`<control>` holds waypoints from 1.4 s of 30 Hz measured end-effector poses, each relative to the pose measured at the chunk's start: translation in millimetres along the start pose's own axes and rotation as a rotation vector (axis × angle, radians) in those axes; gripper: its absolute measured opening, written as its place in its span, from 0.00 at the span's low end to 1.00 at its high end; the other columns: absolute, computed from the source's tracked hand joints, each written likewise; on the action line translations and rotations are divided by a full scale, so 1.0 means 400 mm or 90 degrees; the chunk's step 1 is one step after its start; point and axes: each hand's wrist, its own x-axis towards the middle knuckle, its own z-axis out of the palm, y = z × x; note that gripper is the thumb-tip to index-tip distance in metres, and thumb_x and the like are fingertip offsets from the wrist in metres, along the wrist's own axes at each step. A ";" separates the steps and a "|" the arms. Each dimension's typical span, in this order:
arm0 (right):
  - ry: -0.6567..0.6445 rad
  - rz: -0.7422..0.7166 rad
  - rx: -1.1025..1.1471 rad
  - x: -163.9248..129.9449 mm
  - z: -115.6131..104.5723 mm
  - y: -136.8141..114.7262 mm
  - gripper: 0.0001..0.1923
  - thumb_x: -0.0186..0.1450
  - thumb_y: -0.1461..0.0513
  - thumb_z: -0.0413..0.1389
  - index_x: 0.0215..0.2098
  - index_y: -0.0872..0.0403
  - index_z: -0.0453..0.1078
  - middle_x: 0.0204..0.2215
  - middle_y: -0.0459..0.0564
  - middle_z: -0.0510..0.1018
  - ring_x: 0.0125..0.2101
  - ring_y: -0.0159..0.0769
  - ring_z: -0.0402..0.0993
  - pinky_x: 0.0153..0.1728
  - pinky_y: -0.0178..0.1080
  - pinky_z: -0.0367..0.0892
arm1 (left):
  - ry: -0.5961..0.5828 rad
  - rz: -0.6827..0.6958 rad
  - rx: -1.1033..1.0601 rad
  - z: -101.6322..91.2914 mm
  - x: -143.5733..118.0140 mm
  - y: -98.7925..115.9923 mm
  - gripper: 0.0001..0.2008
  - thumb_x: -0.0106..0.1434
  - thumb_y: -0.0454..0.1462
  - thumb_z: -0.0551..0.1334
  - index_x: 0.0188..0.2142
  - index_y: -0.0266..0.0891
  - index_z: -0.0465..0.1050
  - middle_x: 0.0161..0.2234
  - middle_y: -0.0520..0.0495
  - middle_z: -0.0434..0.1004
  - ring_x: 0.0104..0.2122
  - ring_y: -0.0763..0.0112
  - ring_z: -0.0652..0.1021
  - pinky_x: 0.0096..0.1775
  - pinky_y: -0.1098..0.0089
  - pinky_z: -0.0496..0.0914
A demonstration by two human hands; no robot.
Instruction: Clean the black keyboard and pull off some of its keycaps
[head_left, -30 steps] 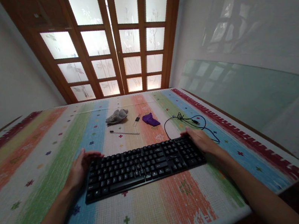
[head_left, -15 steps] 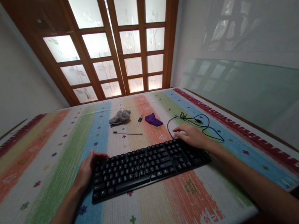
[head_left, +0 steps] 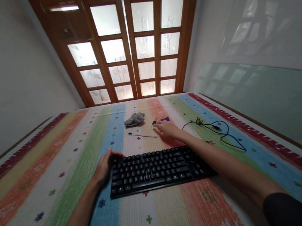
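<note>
A black keyboard (head_left: 156, 169) lies on the striped mat (head_left: 48, 172) in front of me. My left hand (head_left: 106, 168) rests against its left end, fingers curled over the top corner. My right hand (head_left: 165, 128) reaches beyond the keyboard and lies flat over a purple cloth (head_left: 165, 119), most of which it hides. Its fingertips are close to a small black-tipped tool (head_left: 153, 123). Whether the fingers grip the cloth I cannot tell.
A crumpled grey cloth (head_left: 134, 119) and a thin rod (head_left: 142, 135) lie beyond the keyboard. The keyboard's black cable (head_left: 217, 129) coils to the right. A glass sheet (head_left: 260, 94) leans on the right wall; wooden glazed doors (head_left: 130, 47) stand behind.
My right hand left the keyboard's right end and moved forward and left onto the purple cloth. The view shifted, so the keyboard now appears more centred. My left hand stayed at the left end.
</note>
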 end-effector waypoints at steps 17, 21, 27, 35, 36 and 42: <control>-0.003 -0.084 -0.069 0.111 0.023 0.053 0.12 0.68 0.67 0.53 0.44 0.57 0.78 0.44 0.58 0.80 0.46 0.45 0.70 0.46 0.41 0.60 | 0.022 0.030 -0.078 -0.005 0.007 -0.014 0.28 0.61 0.59 0.57 0.28 0.38 0.80 0.29 0.42 0.83 0.35 0.56 0.80 0.48 0.55 0.70; 0.010 -0.105 -0.045 0.101 0.019 0.037 0.11 0.67 0.67 0.53 0.41 0.58 0.78 0.44 0.61 0.79 0.48 0.47 0.69 0.45 0.41 0.61 | 0.022 0.022 -0.069 -0.007 0.007 -0.015 0.28 0.62 0.59 0.57 0.28 0.38 0.80 0.29 0.43 0.83 0.34 0.56 0.81 0.46 0.56 0.71; 0.048 -0.079 0.011 0.082 0.008 0.029 0.12 0.70 0.65 0.51 0.49 0.59 0.71 0.46 0.60 0.77 0.45 0.43 0.71 0.43 0.38 0.61 | 0.023 0.026 -0.052 -0.006 0.006 -0.007 0.30 0.59 0.62 0.58 0.28 0.38 0.79 0.29 0.41 0.84 0.35 0.54 0.81 0.45 0.56 0.71; 0.032 -0.048 0.042 0.023 -0.024 0.020 0.17 0.76 0.58 0.40 0.51 0.57 0.66 0.44 0.57 0.79 0.42 0.40 0.74 0.40 0.36 0.61 | 0.004 0.006 -0.049 -0.004 0.007 0.001 0.33 0.56 0.65 0.56 0.28 0.38 0.79 0.31 0.40 0.84 0.37 0.51 0.81 0.46 0.55 0.71; 0.016 -0.051 0.040 0.015 -0.022 0.010 0.16 0.75 0.57 0.44 0.50 0.56 0.67 0.43 0.57 0.80 0.42 0.41 0.74 0.40 0.37 0.61 | -0.002 0.001 -0.055 -0.004 0.007 0.001 0.33 0.56 0.66 0.56 0.28 0.38 0.79 0.31 0.40 0.84 0.38 0.51 0.81 0.46 0.55 0.71; -0.045 -0.041 0.015 -0.001 0.009 -0.067 0.13 0.70 0.58 0.52 0.47 0.56 0.72 0.47 0.59 0.78 0.44 0.45 0.75 0.39 0.38 0.65 | -0.012 0.003 -0.053 -0.003 0.006 0.002 0.33 0.56 0.66 0.56 0.28 0.39 0.80 0.30 0.42 0.84 0.37 0.52 0.80 0.46 0.55 0.71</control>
